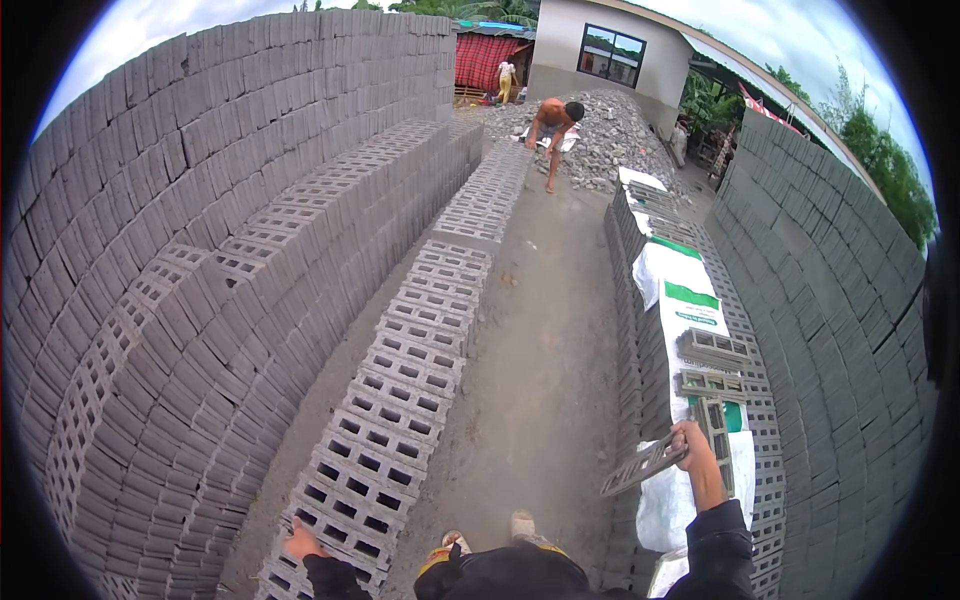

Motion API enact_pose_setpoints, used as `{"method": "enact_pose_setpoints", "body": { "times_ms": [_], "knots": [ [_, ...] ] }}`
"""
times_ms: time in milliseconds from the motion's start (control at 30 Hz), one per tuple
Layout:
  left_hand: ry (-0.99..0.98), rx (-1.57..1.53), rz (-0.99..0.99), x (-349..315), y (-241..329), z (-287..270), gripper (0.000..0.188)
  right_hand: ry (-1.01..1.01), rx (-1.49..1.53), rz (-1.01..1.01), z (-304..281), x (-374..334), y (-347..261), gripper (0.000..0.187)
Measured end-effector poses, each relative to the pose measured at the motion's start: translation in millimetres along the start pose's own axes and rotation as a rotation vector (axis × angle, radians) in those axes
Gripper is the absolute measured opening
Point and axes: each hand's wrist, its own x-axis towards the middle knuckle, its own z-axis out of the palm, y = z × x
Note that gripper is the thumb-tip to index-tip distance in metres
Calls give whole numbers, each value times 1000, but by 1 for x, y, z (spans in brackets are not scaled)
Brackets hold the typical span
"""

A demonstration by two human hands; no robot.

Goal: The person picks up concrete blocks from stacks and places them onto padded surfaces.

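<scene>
- Grey hollow blocks [418,352] run in a row from the lower left; by their look they are concrete: probably heavy, stiff, rough rather than slippery, apt to chip at thin walls.
- Left hand [303,541], lower left: low, fingers loosely bent at the row's outer edge, seemingly touching; whether it grips a block I cannot tell.
- Right hand [692,447], lower right: fingers closed on the upper end of a held block [640,468], which tilts down leftward; the forearm reaches up from the lower edge. A solid end or rib should give the surest hold.
- Just beyond it, loose blocks [714,346] lie on white sacks [662,272].
- Upper centre: a co-worker [553,118] stoops at the row's far end, near a rubble heap [630,135].
</scene>
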Motion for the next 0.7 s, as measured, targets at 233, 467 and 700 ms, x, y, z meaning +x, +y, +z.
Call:
{"method": "enact_pose_setpoints", "body": {
  "times_ms": [233, 467, 700],
  "knots": [
    [251, 417, 445, -55, 135, -10, 60, 67, 46, 10, -10, 44, 53, 28],
    [-679, 94, 1193, -282, 118, 23, 46, -321, -90, -62, 235, -46, 87, 21],
    [-1309, -291, 283, -245, 149, -17, 16, -448, -292, -54, 205, -57, -14, 16]
  ]
}}
